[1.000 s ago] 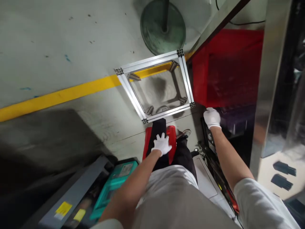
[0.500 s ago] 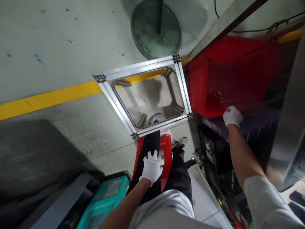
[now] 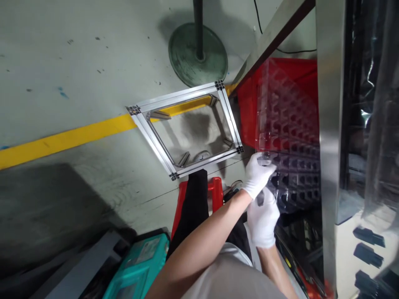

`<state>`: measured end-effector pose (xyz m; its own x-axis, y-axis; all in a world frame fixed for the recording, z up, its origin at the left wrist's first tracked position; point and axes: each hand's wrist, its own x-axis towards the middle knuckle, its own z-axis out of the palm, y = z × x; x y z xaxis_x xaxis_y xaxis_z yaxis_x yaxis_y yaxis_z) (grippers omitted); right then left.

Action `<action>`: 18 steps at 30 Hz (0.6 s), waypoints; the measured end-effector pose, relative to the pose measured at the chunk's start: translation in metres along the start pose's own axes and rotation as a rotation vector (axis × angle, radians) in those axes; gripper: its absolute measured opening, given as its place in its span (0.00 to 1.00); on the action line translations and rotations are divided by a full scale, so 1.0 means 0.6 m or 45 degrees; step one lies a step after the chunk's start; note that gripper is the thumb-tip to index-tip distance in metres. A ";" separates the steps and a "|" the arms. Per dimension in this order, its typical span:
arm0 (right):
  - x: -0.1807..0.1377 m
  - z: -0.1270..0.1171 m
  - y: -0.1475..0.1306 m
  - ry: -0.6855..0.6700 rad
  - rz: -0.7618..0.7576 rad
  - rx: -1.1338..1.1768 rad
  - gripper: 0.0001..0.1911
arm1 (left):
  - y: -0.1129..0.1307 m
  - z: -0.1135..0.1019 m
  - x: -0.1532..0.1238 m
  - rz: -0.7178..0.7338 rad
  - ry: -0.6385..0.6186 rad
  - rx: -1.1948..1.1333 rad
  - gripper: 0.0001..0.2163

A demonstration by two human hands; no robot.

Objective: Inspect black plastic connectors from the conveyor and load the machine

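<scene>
Person in white cotton gloves, both arms out front. Left hand [image 3: 258,176] is up on the top part of a clear plastic tray [image 3: 288,137], grip closed on the tray's edge, fingers pinching it. Right hand [image 3: 263,218] sits just below, against the tray's lower edge, fingers bent; can't tell if that grip is really closed on it, glove and plastic overlap.

The tray has rows of moulded pockets and stands tilted on edge, just in front of a red plastic crate [image 3: 249,120], with a stainless steel post [image 3: 330,124] beside it on the right.

On the floor, left of the hands: aluminium extrusion frame [image 3: 183,128], yellow floor line [image 3: 71,143], round green stand base [image 3: 198,54]. Lower left, teal case [image 3: 140,265] with a white label, too small to read. No other readable writing.
</scene>
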<state>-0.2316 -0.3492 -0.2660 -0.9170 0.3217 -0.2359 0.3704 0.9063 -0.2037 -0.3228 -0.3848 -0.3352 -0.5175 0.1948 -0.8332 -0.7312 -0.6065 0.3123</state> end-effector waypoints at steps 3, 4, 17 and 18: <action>-0.086 -0.051 -0.036 -0.220 -0.320 0.218 0.15 | 0.026 -0.072 -0.043 -0.057 -0.025 0.125 0.20; -0.107 -0.073 -0.040 -0.305 -0.465 0.302 0.17 | 0.040 -0.117 -0.064 -0.029 -0.078 0.208 0.16; 0.074 0.140 0.176 -0.702 0.728 0.878 0.20 | 0.507 -0.440 -0.090 -0.182 -0.026 1.643 0.16; 0.083 0.177 0.153 -0.772 0.674 0.913 0.19 | 0.536 -0.432 -0.063 -0.234 0.022 1.674 0.17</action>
<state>-0.2277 -0.2787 -0.3972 -0.4616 0.2578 -0.8488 0.8797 0.2568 -0.4004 -0.4234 -0.7869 -0.3218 -0.3672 0.1778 -0.9130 -0.6773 0.6217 0.3934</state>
